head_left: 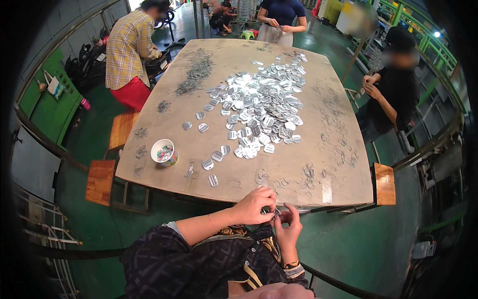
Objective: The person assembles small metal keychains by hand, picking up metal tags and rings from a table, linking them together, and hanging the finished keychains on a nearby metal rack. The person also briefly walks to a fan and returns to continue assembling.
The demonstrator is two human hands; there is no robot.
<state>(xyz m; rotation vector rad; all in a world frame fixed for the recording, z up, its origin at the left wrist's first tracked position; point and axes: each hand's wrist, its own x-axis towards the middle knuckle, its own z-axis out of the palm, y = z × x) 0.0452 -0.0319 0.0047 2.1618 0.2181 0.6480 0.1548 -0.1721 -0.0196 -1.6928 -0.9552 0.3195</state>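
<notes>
At the table's near edge my left hand [256,205] and my right hand [289,228] meet, their fingertips pinched on a small metal piece [277,212]. Fingers cover most of it, so its exact kind is hard to make out. Beyond them, a large heap of silvery slotted metal plates [269,99], shaped like strap buckles, spreads over the table [209,144]. One loose slotted plate [213,180] lies to the left of my hands. Thin bent wire rings [308,172] are scattered just ahead of my right hand.
A paper cup [171,162] with small bits inside stands at the table's left. A thick pile of wire pieces [196,72] lies far left. Wooden stools [100,182] flank the table. Co-workers stand at left [129,50], far side [281,20] and right [396,87].
</notes>
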